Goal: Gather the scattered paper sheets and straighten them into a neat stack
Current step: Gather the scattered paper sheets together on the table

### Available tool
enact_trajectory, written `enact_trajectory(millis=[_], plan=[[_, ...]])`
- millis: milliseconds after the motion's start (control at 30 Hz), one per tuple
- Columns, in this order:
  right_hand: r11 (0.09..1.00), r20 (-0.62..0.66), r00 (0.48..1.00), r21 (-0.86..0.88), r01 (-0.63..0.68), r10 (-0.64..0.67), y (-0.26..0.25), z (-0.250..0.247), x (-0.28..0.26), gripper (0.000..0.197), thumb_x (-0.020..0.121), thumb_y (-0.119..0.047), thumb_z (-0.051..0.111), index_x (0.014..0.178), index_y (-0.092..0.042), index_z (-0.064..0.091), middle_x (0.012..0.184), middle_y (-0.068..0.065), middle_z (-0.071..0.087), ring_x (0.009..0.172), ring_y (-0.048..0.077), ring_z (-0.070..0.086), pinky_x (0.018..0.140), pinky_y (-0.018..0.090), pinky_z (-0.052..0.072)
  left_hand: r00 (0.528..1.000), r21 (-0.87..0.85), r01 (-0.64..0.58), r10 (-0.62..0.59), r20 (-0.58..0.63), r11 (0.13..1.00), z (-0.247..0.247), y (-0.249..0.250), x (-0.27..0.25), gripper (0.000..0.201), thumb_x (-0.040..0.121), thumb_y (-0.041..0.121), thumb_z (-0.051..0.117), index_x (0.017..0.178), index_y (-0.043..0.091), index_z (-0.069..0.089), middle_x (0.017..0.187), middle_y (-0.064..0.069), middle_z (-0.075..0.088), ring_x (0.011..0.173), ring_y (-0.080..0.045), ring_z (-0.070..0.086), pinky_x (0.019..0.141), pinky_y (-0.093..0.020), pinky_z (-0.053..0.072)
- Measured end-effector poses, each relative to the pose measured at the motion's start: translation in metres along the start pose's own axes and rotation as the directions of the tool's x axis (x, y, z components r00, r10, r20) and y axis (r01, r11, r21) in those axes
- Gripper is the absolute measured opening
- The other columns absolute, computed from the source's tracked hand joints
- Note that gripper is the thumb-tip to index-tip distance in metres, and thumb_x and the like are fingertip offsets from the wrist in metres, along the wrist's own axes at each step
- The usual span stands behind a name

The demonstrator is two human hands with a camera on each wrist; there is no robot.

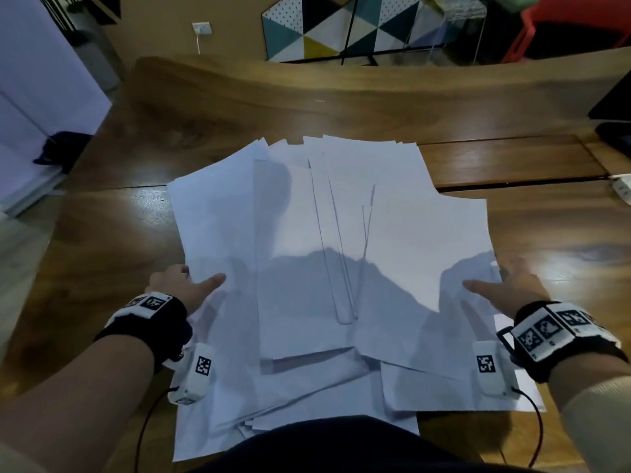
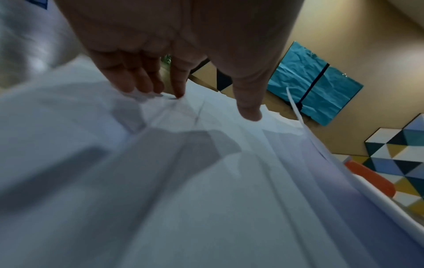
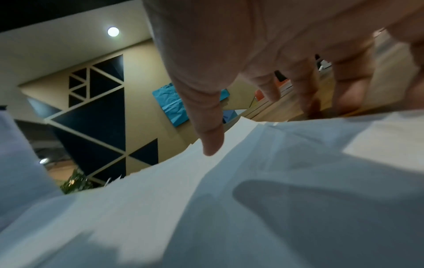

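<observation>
Head view: the fingers of the left hand [image 1: 174, 281] and right hand [image 1: 515, 285] are covered by the edges of the loose white paper sheets [image 1: 341, 233]. The near sheet ends are hidden behind the dark-clothed torso [image 1: 341, 445]. In both wrist views the near paper is blurred. Sheet count indeterminable.

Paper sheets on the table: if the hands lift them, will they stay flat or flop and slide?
Probably flop: the paper sheets look thin and ripple by the left hand. They would likely slide apart too, lying loose and fanned out. The spread is wide, so the right hand probably must help.

A wooden table [image 1: 341, 97] fronts a beige wall [image 1: 232, 15] with a triangle-patterned panel [image 1: 307, 29] and teal panel [image 2: 314, 87].
</observation>
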State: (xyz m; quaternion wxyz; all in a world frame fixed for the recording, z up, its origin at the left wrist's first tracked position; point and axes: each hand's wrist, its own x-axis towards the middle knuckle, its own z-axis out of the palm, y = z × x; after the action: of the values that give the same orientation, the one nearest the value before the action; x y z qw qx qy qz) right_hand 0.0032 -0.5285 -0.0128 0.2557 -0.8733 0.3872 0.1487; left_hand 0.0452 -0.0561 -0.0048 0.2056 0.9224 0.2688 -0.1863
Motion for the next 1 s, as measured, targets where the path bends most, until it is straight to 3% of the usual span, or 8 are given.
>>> enact_trajectory(millis=[200, 300, 433, 533, 633, 800, 900, 1000], plan=[[0.996, 0.123, 0.991, -0.071, -0.053, 0.061, -0.036, 0.016, -0.004, 0.102, 0.061, -0.053, 0.077, 0.137, 0.0, 0.033, 0.132, 0.022, 0.05, 0.109, 0.037, 0.055, 0.073, 0.037, 0.045, 0.998, -0.271, 0.031, -0.014, 0.062, 0.962, 0.009, 0.038, -0.003, 0.096, 0.064, 0.059, 0.07, 0.135, 0.005, 0.035, 0.137, -0.02, 0.049, 0.12, -0.036, 0.05, 0.097, -0.044, 0.042], [0.996, 0.16, 0.986, -0.075, 0.047, -0.034, -0.054, 0.021, 0.001, 0.069, 0.066, -0.038, 0.078, 0.114, 0.003, 0.049, 0.102, 0.016, 0.057, 0.086, 0.031, 0.056, 0.067, 0.034, 0.042, 0.994, -0.334, 0.043, -0.007, 0.109, 0.941, 0.016, 0.05, -0.001, 0.096, 0.064, 0.055, 0.072, 0.135, 0.002, 0.035, 0.135, -0.02, 0.05, 0.117, -0.036, 0.051, 0.094, -0.041, 0.044], [0.981, 0.14, 0.978, -0.099, 0.168, -0.153, -0.074, 0.015, 0.006, 0.02, 0.078, -0.024, 0.066, 0.08, -0.007, 0.056, 0.081, 0.011, 0.058, 0.081, 0.03, 0.057, 0.067, 0.032, 0.045, 0.997, -0.431, 0.045, -0.014, 0.075, 0.901, 0.024, 0.055, 0.003, 0.08, 0.072, 0.023, 0.074, 0.137, 0.004, 0.031, 0.136, -0.02, 0.049, 0.119, -0.033, 0.05, 0.095, -0.037, 0.042], [0.974, 0.027, 0.988, -0.166, 0.157, -0.154, -0.083, 0.006, 0.024, 0.035, 0.074, -0.037, 0.062, 0.1, -0.014, 0.061, 0.104, 0.014, 0.061, 0.098, 0.036, 0.056, 0.086, 0.042, 0.049, 0.999, -0.439, 0.01, 0.013, 0.049, 0.898, 0.021, 0.054, 0.006, 0.069, 0.076, 0.006, 0.065, 0.134, 0.005, 0.028, 0.117, -0.017, 0.055, 0.095, -0.03, 0.054, 0.08, -0.034, 0.043], [0.98, 0.05, 0.994, -0.172, 0.1, -0.093, -0.087, 0.004, 0.04, 0.048, 0.069, -0.038, 0.062, 0.113, -0.019, 0.06, 0.115, 0.013, 0.058, 0.102, 0.037, 0.055, 0.092, 0.047, 0.047, 0.999, -0.351, -0.03, 0.034, 0.005, 0.936, 0.013, 0.05, 0.012, 0.066, 0.081, 0.004, 0.054, 0.138, 0.006, 0.02, 0.104, -0.011, 0.047, 0.092, -0.028, 0.049, 0.079, -0.034, 0.041], [0.965, 0.095, 0.99, -0.23, 0.122, -0.103, -0.083, 0.012, 0.068, 0.062, 0.053, -0.048, 0.055, 0.111, -0.026, 0.059, 0.119, 0.012, 0.056, 0.104, 0.038, 0.056, 0.092, 0.05, 0.048, 0.99, -0.113, 0.133, -0.137, -0.025, 0.985, -0.002, 0.035, 0.024, 0.058, 0.074, 0.025, 0.054, 0.128, 0.019, 0.036, 0.131, -0.019, 0.039, 0.113, -0.042, 0.046, 0.1, -0.047, 0.041], [0.971, 0.129, 0.983, -0.185, 0.152, -0.129, -0.095, 0.007, 0.048, 0.056, 0.06, -0.04, 0.061, 0.113, -0.022, 0.058, 0.121, 0.014, 0.055, 0.098, 0.036, 0.058, 0.088, 0.047, 0.05, 0.979, -0.14, 0.202, -0.2, 0.03, 0.969, -0.006, 0.033, 0.028, 0.058, 0.07, 0.035, 0.057, 0.122, 0.02, 0.039, 0.131, -0.018, 0.036, 0.105, -0.042, 0.051, 0.096, -0.049, 0.044], [0.986, 0.122, 0.979, -0.021, 0.168, -0.164, -0.106, 0.007, 0.031, 0.067, 0.07, -0.022, 0.072, 0.129, -0.013, 0.042, 0.125, 0.016, 0.054, 0.107, 0.036, 0.056, 0.085, 0.04, 0.048, 0.993, -0.204, 0.115, -0.115, 0.009, 0.972, -0.002, 0.04, 0.028, 0.059, 0.071, 0.039, 0.063, 0.12, 0.014, 0.041, 0.13, -0.019, 0.044, 0.105, -0.038, 0.053, 0.095, -0.046, 0.045]])
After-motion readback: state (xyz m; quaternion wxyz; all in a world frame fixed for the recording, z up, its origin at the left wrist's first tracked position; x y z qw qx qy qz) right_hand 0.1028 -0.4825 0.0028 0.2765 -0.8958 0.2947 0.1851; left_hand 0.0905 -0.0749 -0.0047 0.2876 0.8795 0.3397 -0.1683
